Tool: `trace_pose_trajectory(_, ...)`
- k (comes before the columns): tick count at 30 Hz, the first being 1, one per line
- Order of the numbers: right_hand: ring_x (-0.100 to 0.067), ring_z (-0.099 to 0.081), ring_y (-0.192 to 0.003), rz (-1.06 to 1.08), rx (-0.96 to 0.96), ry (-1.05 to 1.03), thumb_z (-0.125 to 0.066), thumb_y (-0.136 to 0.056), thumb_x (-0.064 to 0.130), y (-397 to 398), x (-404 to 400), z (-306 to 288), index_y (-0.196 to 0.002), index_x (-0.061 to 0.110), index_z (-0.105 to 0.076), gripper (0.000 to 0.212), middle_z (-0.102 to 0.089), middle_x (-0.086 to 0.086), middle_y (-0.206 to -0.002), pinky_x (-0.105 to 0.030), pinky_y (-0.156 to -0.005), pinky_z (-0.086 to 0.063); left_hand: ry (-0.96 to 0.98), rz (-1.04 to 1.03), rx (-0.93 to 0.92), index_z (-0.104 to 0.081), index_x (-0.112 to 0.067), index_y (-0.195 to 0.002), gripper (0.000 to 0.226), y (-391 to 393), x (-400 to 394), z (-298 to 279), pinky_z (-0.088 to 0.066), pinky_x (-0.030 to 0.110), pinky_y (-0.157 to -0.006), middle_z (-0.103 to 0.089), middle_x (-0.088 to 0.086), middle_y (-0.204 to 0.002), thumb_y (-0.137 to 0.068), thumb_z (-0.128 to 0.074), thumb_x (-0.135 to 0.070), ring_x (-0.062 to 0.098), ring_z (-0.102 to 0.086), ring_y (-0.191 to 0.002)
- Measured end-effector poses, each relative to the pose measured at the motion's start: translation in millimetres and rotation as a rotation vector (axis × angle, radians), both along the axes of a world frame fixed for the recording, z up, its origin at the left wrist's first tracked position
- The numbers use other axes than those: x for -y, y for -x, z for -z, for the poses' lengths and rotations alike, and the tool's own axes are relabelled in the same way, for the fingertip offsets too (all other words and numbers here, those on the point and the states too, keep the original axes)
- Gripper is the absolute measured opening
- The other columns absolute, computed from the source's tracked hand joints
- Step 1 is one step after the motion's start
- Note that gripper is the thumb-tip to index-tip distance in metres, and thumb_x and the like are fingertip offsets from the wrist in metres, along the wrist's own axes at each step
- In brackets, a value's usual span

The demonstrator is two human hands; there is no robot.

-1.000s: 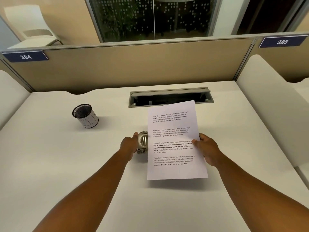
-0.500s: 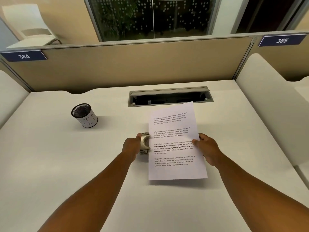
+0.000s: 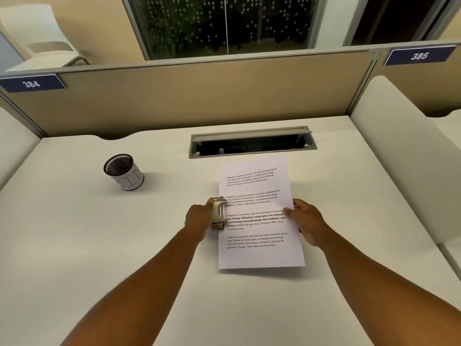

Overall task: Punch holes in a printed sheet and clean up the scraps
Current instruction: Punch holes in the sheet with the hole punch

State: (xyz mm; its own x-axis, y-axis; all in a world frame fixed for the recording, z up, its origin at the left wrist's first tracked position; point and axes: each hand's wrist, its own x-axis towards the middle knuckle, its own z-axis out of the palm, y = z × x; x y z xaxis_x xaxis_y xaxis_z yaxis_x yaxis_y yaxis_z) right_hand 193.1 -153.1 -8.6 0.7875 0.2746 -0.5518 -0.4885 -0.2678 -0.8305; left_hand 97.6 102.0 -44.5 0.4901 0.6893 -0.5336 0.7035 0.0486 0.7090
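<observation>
Left hand (image 3: 199, 217) gripping punch (image 3: 219, 213) at sheet (image 3: 259, 216) edge; right hand (image 3: 308, 221) pinching opposite edge. Mesh cup (image 3: 124, 171) upright on bench (image 3: 99, 245), contents indiscernible.

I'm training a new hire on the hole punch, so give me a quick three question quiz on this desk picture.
1. True or false: the right hand holds the sheet by its right edge.
2. Which hand grips the punch? A left, B right, C neither.
3. Fill in: the mesh cup stands to the ___ of the sheet.

Key: 1 true; 2 A, the left hand; 3 left.
</observation>
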Motion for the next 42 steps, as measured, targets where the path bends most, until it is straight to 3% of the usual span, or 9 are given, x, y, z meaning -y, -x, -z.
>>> trace_pose_trajectory(6, -0.021, -0.068, -0.085, -0.011, -0.008, 0.012, -0.055, -0.093, 0.007, -0.2, 1.3, 2.2, -0.1, 0.023, -0.064, 0.019, -0.071, -0.002, -0.102, -0.029, -0.064, -0.052, -0.016, 0.035, -0.042, -0.047, -0.008, -0.065, 0.05, 1.0, 4.1, 2.8, -0.033, 0.028, -0.054, -0.047, 0.005, -0.061, -0.095, -0.051, -0.048, 0.021, -0.046, -0.057)
trace_pose_trajectory(13, -0.027, -0.068, -0.096, -0.038, 0.01, 0.119, -0.053, -0.092, 0.01, -3.7, 8.1, 20.3, -0.107, 0.02, -0.064, 0.021, -0.07, -0.004, -0.108, -0.043, -0.087, -0.056, -0.067, 0.134, -0.12, -0.054, -0.01, -0.07, 0.045, 1.3, 16.1, 9.1, -0.038, 0.028, -0.061, -0.057, 0.009, -0.072, -0.093, -0.05, -0.048, 0.025, -0.052, -0.067)
trace_pose_trajectory(20, -0.026, -0.067, -0.097, -0.082, 0.032, 0.241, -0.052, -0.089, 0.012, -4.9, 14.9, 29.5, -0.115, 0.018, -0.063, 0.029, -0.069, -0.003, -0.111, -0.045, -0.091, -0.054, -0.073, 0.142, -0.18, -0.057, -0.008, -0.079, 0.047, 1.0, 25.5, 16.5, -0.037, 0.027, -0.056, -0.06, 0.007, -0.077, -0.088, -0.053, -0.055, 0.025, -0.055, -0.07)
trace_pose_trajectory(25, -0.026, -0.066, -0.096, -0.1, 0.046, 0.282, -0.051, -0.087, 0.009, -3.9, 14.4, 30.6, -0.109, 0.02, -0.062, 0.026, -0.069, -0.003, -0.108, -0.043, -0.09, -0.055, -0.097, 0.154, -0.196, -0.057, -0.009, -0.08, 0.047, 0.3, 27.8, 19.5, -0.042, 0.028, -0.065, -0.061, 0.007, -0.079, -0.088, -0.053, -0.055, 0.027, -0.057, -0.074)
trace_pose_trajectory(35, -0.027, -0.066, -0.096, -0.124, 0.043, 0.294, -0.049, -0.084, 0.006, -4.8, 16.2, 30.8, -0.105, 0.021, -0.063, 0.03, -0.069, -0.002, -0.105, -0.042, -0.088, -0.055, -0.111, 0.143, -0.208, -0.059, -0.007, -0.08, 0.048, -0.6, 25.1, 21.9, -0.039, 0.028, -0.06, -0.065, 0.008, -0.082, -0.088, -0.052, -0.053, 0.027, -0.056, -0.073)
trace_pose_trajectory(42, -0.023, -0.065, -0.093, -0.141, 0.037, 0.298, -0.048, -0.086, 0.005, -2.5, 18.6, 23.3, -0.104, 0.023, -0.061, 0.028, -0.067, 0.001, -0.101, -0.029, -0.071, -0.051, -0.09, 0.133, -0.189, -0.058, -0.008, -0.076, 0.047, -1.7, 24.4, 23.0, -0.04, 0.028, -0.061, -0.064, 0.008, -0.079, -0.087, -0.053, -0.054, 0.026, -0.056, -0.07)
